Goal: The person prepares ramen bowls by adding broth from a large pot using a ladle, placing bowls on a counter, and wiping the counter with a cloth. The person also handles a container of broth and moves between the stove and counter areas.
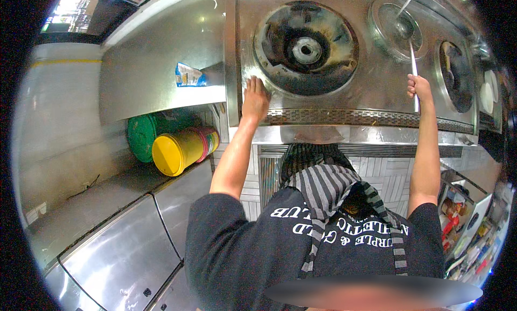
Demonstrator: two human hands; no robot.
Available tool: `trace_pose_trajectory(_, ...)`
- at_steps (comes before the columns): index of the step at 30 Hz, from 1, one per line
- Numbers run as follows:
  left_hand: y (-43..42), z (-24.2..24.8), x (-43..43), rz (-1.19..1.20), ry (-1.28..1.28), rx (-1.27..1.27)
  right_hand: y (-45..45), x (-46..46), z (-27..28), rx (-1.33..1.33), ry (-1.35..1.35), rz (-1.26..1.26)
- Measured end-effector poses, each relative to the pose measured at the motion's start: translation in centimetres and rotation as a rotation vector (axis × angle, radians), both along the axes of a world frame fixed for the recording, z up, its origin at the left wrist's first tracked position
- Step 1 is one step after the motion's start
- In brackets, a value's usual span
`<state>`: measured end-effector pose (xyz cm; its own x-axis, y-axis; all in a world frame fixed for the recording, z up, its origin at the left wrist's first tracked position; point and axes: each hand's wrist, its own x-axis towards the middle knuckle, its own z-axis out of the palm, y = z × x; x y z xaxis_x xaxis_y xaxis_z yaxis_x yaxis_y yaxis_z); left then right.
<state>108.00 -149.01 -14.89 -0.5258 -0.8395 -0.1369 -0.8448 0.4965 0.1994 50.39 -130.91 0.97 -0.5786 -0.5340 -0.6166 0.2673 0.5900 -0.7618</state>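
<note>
My right hand (pixel 419 88) is closed around the long metal handle of a ladle (pixel 412 60). The ladle's bowl rests inside a round metal basin (pixel 377 22) set into the stainless steel range, where a second metal utensil (pixel 408 1) also leans. Palm down, my left hand (pixel 255 98) is over the range top, just left of the front edge of a large wok burner (pixel 272 74). Its fingers are stretched out; what is under the palm is hidden. No wok sits on this burner, and its soot-darkened ring and central burner head are exposed.
A blue and white packet (pixel 189 75) lies on the steel counter (pixel 153 68) at left. Below are a yellow bucket (pixel 167 154) and a green round container (pixel 141 137). Another burner (pixel 456 76) and white dishes (pixel 488 93) are at right. A perforated drain strip (pixel 323 117) runs along the front.
</note>
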Motion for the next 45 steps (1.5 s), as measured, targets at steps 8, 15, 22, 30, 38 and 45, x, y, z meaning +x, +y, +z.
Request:
trace_pose_trajectory(8, -7.0, -0.2, -2.0, 0.189, 0.224, 0.113, 0.2, 0.1, 6.9, -0.672, -1.009, -0.252)
trace_pose_trajectory(15, -17.8, 2.3, -6.4, 0.056, 0.336, 0.165, -3.0, 4.0, 11.4, -0.684, -0.986, -0.132)
trace_pose_trajectory(22, -30.1, 2.3, -12.2, 0.098, 0.439, 0.245, -9.3, 9.7, 14.2, -0.73, -1.129, -0.029)
trace_pose_trajectory(30, -33.9, 4.8, -14.3, -0.444, -0.087, -0.359, -16.8, 16.5, 13.8, -0.512, -1.028, 0.176)
trace_pose_trajectory(38, -23.9, 7.1, -8.9, -0.415, -0.265, -0.488, -14.9, 24.2, 14.0, -0.367, -0.964, 0.333)
trace_pose_trajectory(45, -18.4, 5.3, -6.4, -0.411, -0.327, -0.487, -12.4, 27.7, 13.5, -0.195, -0.783, 0.527)
